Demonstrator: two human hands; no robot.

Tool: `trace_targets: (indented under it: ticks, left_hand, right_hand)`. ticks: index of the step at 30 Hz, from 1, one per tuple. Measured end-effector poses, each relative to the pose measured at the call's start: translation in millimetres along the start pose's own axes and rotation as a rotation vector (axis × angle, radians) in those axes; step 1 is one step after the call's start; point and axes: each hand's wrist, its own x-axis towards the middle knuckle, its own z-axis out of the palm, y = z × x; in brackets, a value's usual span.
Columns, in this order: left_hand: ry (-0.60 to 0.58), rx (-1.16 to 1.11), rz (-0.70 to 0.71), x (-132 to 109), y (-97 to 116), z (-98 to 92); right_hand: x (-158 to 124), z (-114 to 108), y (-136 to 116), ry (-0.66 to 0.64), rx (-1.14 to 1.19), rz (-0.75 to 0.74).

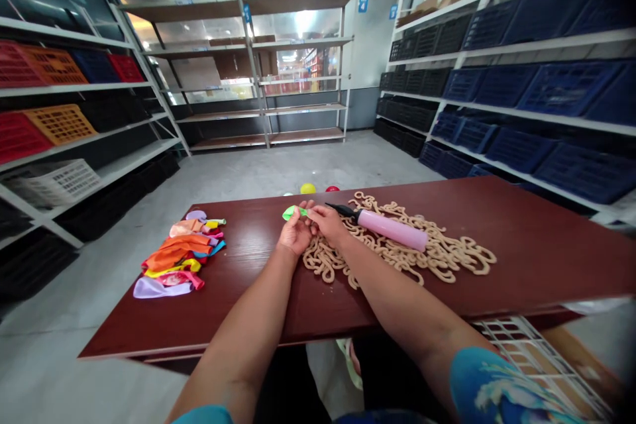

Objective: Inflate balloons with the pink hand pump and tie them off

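A small green balloon (289, 212), limp and uninflated, is held between both hands above the table. My left hand (297, 233) pinches its body from the left, palm partly turned up. At its other end the fingers of my right hand (325, 222) close on the neck. Just right of my right hand lies a balloon pump (390, 228) with a pink barrel and a black nozzle. It rests on a spread heap of tan, curled rope-like pieces (447, 253). On the left of the table is a pile of flat balloons (179, 252) in several colours.
The dark red table (248, 305) stands in front of me. Beyond its far edge a yellow balloon (308, 189) and a red balloon (332, 189) show. Shelves with crates (566, 89) line both sides; a white wire rack (536, 351) is at lower right.
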Motion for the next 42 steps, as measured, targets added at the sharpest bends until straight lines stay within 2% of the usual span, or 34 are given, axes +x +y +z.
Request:
trace_targets:
  ticks: [5, 8, 11, 14, 16, 17, 19, 20, 21, 23, 25, 26, 28, 32, 35, 39, 42]
  left_hand:
    - [-0.025, -0.062, -0.131, -2.6, 0.1, 4.1]
    - [-0.040, -0.152, -0.163, -3.4, 0.8, 5.9]
    - [0.011, -0.192, -0.152, -1.5, 1.7, 5.3]
    - [0.126, -0.257, -0.087, 4.2, 2.7, 1.1]
    - [0.223, -0.348, -0.027, 9.4, 3.7, -3.6]
    - [0.262, -0.390, -0.006, 11.9, 4.3, -6.1]
    - [0.302, -0.440, 0.004, 16.0, 5.3, -10.8]
    - [0.308, -0.452, 0.002, 17.5, 5.7, -12.7]
    - [0.309, -0.460, 0.001, 18.4, 6.1, -14.3]
    - [0.294, -0.478, 0.001, 19.2, 7.2, -16.6]
    - [0.267, -0.504, -0.002, 19.3, 9.0, -18.2]
    - [0.253, -0.517, -0.007, 19.3, 10.1, -18.9]
    - [0.241, -0.541, -0.014, 19.6, 12.3, -20.5]
    - [0.270, -0.593, 0.011, 21.9, 14.8, -23.5]
    - [0.292, -0.634, 0.032, 23.0, 16.3, -24.3]
    - [0.317, -0.680, 0.053, 20.9, 19.9, -23.1]
    - [0.230, -0.672, 0.094, 18.5, 21.2, -22.3]
  right_hand:
    - [2.9, 0.2, 1.9, 0.083, 0.095, -0.020]
    - [2.9, 3.7, 1.0, 0.089, 0.064, 0.006]
    - [0.3, 9.1, -1.2, 0.037, -0.104, 0.053]
    - [-6.4, 4.1, -10.2, -0.024, -0.379, 0.067]
    - [-15.1, -12.4, -22.4, -0.002, -0.629, -0.004]
    - [-21.1, -24.9, -30.1, 0.050, -0.788, -0.087]
    - [-36.6, -55.8, -46.0, 0.217, -1.140, -0.232]
    - [-45.5, -72.4, -53.2, 0.287, -1.308, -0.236]
    - [-54.7, -88.3, -59.2, 0.331, -1.470, -0.209]
    - [-72.1, -114.9, -66.5, 0.381, -1.709, -0.028]
    - [-86.0, -130.6, -67.8, 0.338, -1.805, 0.173]
    - [-91.4, -134.0, -67.0, 0.311, -1.823, 0.221]
    - [-99.4, -133.2, -64.0, 0.292, -1.852, 0.186]
    - [-111.6, -115.5, -60.2, 0.313, -1.834, -0.140]
    - [-121.2, -103.8, -59.8, 0.242, -1.790, -0.325]
    - [-130.5, -98.7, -58.2, 0.223, -1.833, -0.416]
    - [-132.2, -98.4, -55.1, 0.219, -1.851, -0.419]
